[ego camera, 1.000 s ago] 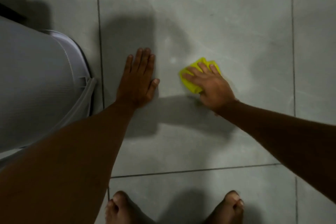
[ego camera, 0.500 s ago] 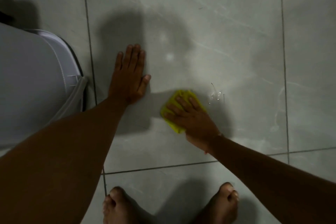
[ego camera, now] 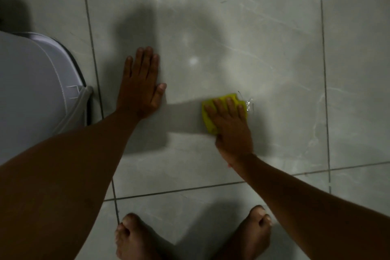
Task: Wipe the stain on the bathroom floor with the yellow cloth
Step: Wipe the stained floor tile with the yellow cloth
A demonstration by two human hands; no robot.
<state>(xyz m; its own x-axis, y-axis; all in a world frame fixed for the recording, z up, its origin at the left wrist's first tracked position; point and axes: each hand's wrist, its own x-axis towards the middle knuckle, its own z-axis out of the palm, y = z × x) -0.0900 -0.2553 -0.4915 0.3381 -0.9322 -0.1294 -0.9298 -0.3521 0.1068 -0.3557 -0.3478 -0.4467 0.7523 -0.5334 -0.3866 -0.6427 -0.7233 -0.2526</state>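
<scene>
Head cam, looking straight down. The yellow cloth (ego camera: 223, 110) lies flat on the grey floor (ego camera: 232, 27) with the right hand (ego camera: 230, 126) pressed on top, fingers spread flat rather than curled around it. Just beside the cloth's far right edge there's a small wet glint, probably the stain (ego camera: 249, 104). To the cloth's left, apart from it, the left hand (ego camera: 140, 88) is planted open-palmed on the tile. The cloth looks soft and light, so I'd guess palm pressure beats pinching; wet tile could make it slide.
</scene>
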